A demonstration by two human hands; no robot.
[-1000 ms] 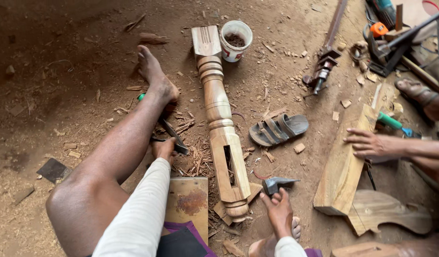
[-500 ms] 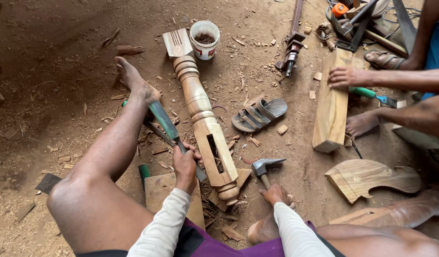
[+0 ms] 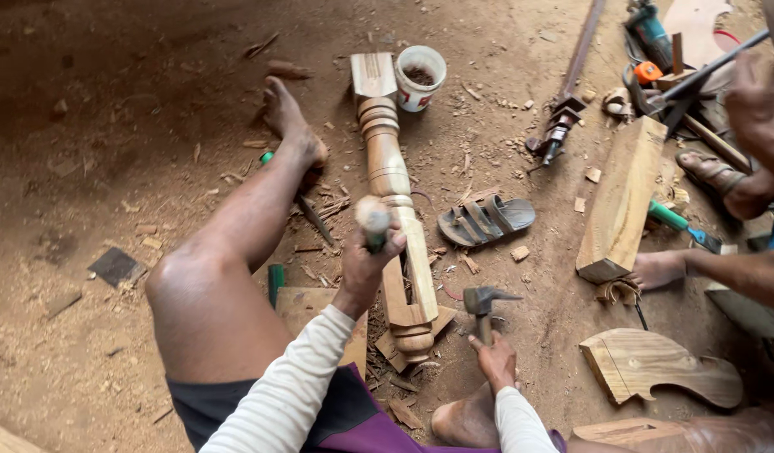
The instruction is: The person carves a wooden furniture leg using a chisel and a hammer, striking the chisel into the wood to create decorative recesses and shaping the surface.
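Since a moment ago you have raised the chisel upright, your left hand clamped round its handle just left of the turned wooden post, which lies on the dirt floor running from near you toward the far white cup. Right of the post, your right hand grips the hammer low near the ground, with a sandal beyond it.

bare dirt left of leg, sandal, beam crowd right
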